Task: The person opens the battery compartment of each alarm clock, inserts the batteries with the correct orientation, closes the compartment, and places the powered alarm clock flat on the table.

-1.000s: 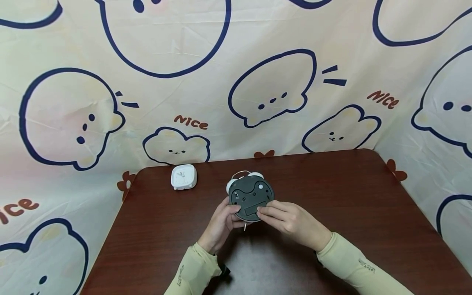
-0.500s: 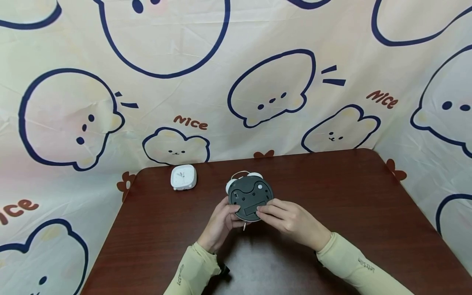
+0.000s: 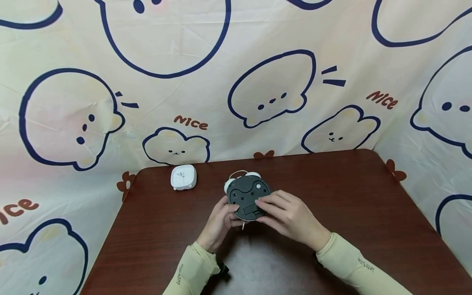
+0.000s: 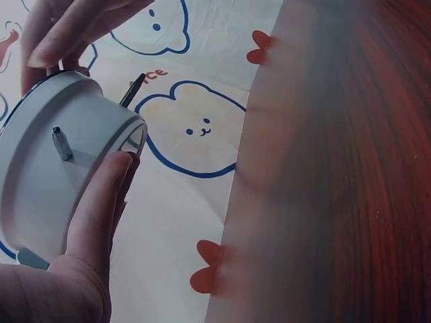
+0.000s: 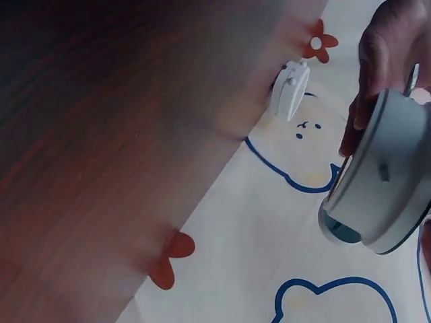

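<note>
A round twin-bell alarm clock is held up in the head view, its dark grey back facing me, white bells and a wire handle at the top. My left hand grips its lower left side, thumb on the back. My right hand reaches from the right, its fingertips touching the back by the rectangular battery cover, the thumb at the lower rim. Ridged lines show near the cover's lower right. In the left wrist view, the clock's pale casing and a metal leg show; its dial is hidden.
A small white square clock sits on the dark wooden table at the back left edge. Behind and beside the table hangs a pale cloth printed with cartoon outlines. A black strap shows at the left sleeve.
My right hand's fingertips have risen slightly along the clock's back and spread from the thumb, baring ridged lines near the cover. The clock has shifted a little left in my left hand.
</note>
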A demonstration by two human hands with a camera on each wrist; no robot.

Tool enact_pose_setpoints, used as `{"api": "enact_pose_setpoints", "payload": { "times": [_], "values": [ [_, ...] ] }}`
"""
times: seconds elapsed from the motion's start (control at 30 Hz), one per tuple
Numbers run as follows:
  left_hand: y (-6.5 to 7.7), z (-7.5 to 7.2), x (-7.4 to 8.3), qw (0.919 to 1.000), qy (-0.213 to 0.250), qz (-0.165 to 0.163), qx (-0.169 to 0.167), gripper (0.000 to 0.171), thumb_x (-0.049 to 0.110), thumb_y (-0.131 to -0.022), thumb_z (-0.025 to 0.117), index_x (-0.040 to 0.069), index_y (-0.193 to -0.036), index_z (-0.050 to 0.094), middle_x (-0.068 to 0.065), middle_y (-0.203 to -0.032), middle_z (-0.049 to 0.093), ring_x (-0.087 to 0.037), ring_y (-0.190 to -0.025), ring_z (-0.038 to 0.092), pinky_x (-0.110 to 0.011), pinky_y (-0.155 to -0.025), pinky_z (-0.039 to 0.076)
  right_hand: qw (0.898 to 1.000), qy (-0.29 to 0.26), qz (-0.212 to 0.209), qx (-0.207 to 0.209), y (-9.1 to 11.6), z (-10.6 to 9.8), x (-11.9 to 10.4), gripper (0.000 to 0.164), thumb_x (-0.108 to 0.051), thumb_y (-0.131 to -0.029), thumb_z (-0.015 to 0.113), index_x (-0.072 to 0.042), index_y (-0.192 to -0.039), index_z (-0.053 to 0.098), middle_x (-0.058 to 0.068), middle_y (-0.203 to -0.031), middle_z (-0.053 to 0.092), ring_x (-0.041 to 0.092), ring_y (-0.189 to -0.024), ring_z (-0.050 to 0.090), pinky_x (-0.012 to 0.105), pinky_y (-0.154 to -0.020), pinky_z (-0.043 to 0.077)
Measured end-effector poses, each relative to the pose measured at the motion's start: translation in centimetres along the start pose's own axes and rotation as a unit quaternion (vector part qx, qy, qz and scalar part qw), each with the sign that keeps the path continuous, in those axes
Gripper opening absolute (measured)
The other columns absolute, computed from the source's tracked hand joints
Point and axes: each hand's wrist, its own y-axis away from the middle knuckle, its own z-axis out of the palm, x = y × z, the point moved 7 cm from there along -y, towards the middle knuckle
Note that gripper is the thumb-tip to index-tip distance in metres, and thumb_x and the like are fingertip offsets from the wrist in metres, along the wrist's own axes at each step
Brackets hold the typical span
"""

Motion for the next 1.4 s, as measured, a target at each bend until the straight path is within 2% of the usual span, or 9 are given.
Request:
{"api": "enact_pose_setpoints", "payload": {
  "times": [0.13,0.27,0.4,0.53,0.73,0.97,1.17,1.3,1.4],
  "values": [
    [0.0,-0.1,0.0,0.9999,-0.009,-0.003,0.004,0.058,0.014,-0.101,0.050,-0.004,-0.153,0.033,-0.002,-0.112,0.076,-0.015,-0.087,0.078,-0.038,-0.081,0.063,0.991,-0.013,0.130,-0.017,0.1,0.2,1.6,0.063,-0.041,-0.092,0.079,-0.011,-0.145,0.060,0.004,-0.130,0.065,0.018,-0.114,0.062,0.038,-0.088,0.060],
    [-0.1,-0.2,-0.1,0.9997,-0.021,-0.009,0.012,0.059,0.016,-0.101,0.053,-0.001,-0.154,0.034,-0.003,-0.116,0.074,-0.017,-0.088,0.078,-0.040,-0.082,0.063,0.963,-0.045,0.255,-0.076,0.6,1.2,2.7,0.096,-0.049,-0.087,0.082,-0.019,-0.163,0.033,0.008,-0.144,0.054,0.023,-0.123,0.061,0.047,-0.095,0.058],
    [-0.3,0.0,-0.1,0.9991,-0.037,-0.016,0.016,0.057,0.019,-0.101,0.058,0.000,-0.151,0.037,-0.006,-0.121,0.071,-0.016,-0.090,0.077,-0.039,-0.084,0.063,0.936,-0.083,0.322,-0.115,1.2,2.3,3.0,0.114,-0.053,-0.083,0.084,-0.024,-0.167,0.014,0.012,-0.156,0.043,0.030,-0.125,0.061,0.053,-0.098,0.055],
    [-0.4,0.4,-0.2,0.9985,-0.048,-0.019,0.020,0.058,0.021,-0.101,0.062,0.003,-0.150,0.038,-0.014,-0.130,0.066,-0.017,-0.097,0.076,-0.037,-0.086,0.062,0.926,-0.098,0.344,-0.119,1.3,2.9,2.9,0.123,-0.056,-0.078,0.086,-0.028,-0.168,0.007,0.013,-0.161,0.035,0.034,-0.126,0.060,0.056,-0.099,0.054],
    [-0.3,1.1,-0.5,0.9970,-0.069,-0.028,0.020,0.059,0.026,-0.101,0.066,0.008,-0.150,0.037,-0.017,-0.147,0.056,-0.019,-0.111,0.071,-0.038,-0.089,0.060,0.929,-0.077,0.346,-0.104,1.3,3.4,3.0,0.130,-0.057,-0.073,0.090,-0.026,-0.168,0.007,0.016,-0.161,0.034,0.037,-0.129,0.058,0.055,-0.098,0.055],
    [-0.3,1.4,-0.6,0.9977,-0.065,-0.019,0.000,0.054,0.027,-0.105,0.062,0.006,-0.147,0.036,-0.017,-0.147,0.054,-0.018,-0.113,0.069,-0.042,-0.096,0.059,0.930,-0.073,0.348,-0.095,1.4,3.0,3.3,0.126,-0.051,-0.076,0.089,-0.018,-0.168,0.010,0.022,-0.153,0.039,0.040,-0.123,0.060,0.057,-0.098,0.055],
    [-0.7,0.9,-1.0,0.9981,-0.031,-0.016,-0.051,0.045,0.033,-0.112,0.046,0.006,-0.147,0.036,-0.006,-0.130,0.065,-0.017,-0.111,0.072,-0.042,-0.100,0.057,0.912,-0.121,0.377,-0.104,1.7,2.9,3.7,0.122,-0.047,-0.081,0.087,-0.019,-0.168,0.007,0.020,-0.157,0.037,0.038,-0.131,0.056,0.060,-0.102,0.052],
    [-1.0,0.0,-1.5,0.9970,-0.032,-0.031,-0.063,0.052,0.038,-0.112,0.044,0.006,-0.151,0.034,-0.004,-0.132,0.065,-0.016,-0.116,0.071,-0.042,-0.102,0.056,0.898,-0.166,0.394,-0.106,2.0,3.0,3.9,0.119,-0.047,-0.083,0.085,-0.023,-0.168,0.005,0.018,-0.158,0.038,0.035,-0.136,0.051,0.062,-0.106,0.048],
    [-1.2,-0.4,-1.9,0.9958,-0.036,-0.037,-0.075,0.056,0.039,-0.111,0.042,0.006,-0.155,0.030,-0.003,-0.134,0.063,-0.015,-0.117,0.069,-0.042,-0.102,0.055,0.895,-0.185,0.393,-0.104,2.0,3.0,4.0,0.116,-0.047,-0.085,0.083,-0.024,-0.168,0.005,0.017,-0.159,0.039,0.036,-0.140,0.048,0.065,-0.107,0.045]
  ]
}}
